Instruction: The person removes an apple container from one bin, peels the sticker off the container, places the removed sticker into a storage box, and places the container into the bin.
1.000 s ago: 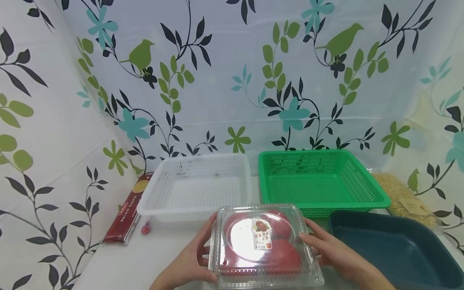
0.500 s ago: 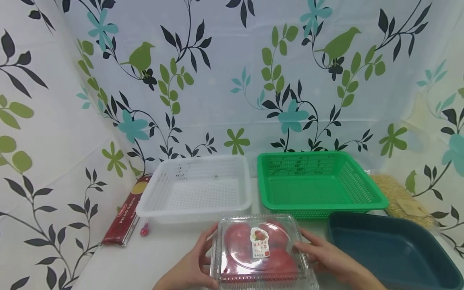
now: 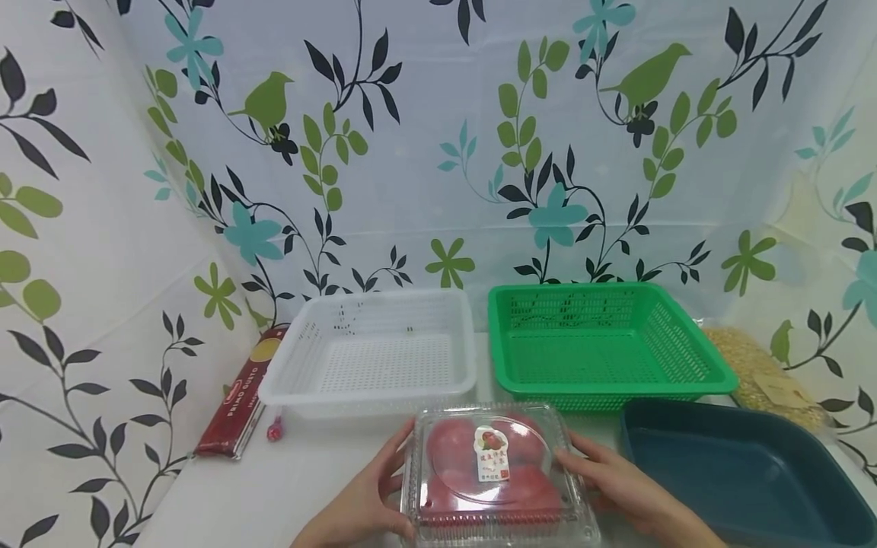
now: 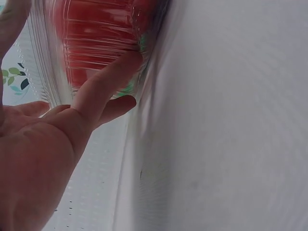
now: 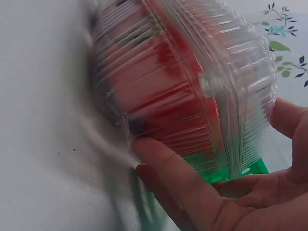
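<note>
The step in hand seems to be holding: the left hand (image 3: pixel 370 498) and the right hand (image 3: pixel 617 479) grip opposite sides of a clear box (image 3: pixel 503 495), in front of the white basket (image 3: pixel 363 399) and the green basket (image 3: pixel 603 390). Moving this box would probably call for level support from both sides. Its label (image 3: pixel 492 457) bears characters too small to read surely; the red packet (image 3: pixel 240 399) says "PRIMO GUSTO".

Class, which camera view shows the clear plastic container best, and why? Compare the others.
The head view: it shows the lid and label of the clear plastic container, held between the left hand and right hand. The left wrist view shows part of a ribbed side; the right wrist view, ribbing and a corner. Neither shows the label.
</note>
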A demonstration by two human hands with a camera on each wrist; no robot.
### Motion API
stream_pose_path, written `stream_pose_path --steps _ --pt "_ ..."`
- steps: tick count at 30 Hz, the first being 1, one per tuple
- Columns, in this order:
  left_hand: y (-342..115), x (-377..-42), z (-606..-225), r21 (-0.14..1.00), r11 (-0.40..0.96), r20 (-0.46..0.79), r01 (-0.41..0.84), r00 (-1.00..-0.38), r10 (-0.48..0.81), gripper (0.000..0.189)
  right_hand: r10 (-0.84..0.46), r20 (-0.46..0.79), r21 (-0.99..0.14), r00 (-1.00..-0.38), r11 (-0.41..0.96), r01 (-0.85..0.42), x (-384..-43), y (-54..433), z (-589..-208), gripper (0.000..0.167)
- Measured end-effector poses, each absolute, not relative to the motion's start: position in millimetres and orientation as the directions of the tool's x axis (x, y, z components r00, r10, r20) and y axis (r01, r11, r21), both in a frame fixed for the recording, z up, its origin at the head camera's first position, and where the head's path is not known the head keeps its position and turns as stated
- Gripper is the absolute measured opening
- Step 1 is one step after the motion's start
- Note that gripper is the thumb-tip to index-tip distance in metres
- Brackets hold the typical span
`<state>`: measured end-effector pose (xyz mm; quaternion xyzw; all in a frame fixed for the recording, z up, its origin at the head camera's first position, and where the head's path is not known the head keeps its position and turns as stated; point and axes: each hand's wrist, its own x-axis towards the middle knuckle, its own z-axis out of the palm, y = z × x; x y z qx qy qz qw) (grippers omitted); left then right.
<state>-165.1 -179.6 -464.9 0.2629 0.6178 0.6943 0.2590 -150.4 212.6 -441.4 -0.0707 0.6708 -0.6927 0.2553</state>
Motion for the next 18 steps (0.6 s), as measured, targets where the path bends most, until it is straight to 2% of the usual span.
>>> stream_pose_path --steps 12,18 --pt "-179.0 -167.3 -466.3 0.994 -0.072 -0.013 -0.082 -0.741 0.671 0.126 -0.386 -0.271 -0.962 -0.882 0.103 0.251 -149.3 208.2 -440.7 0.080" --pt "-182.0 -166.9 -467.3 0.997 -0.050 -0.008 -0.056 -0.744 0.668 0.122 -0.362 -0.271 -0.962 -0.892 0.138 0.236 -146.8 205.3 -439.4 0.079"
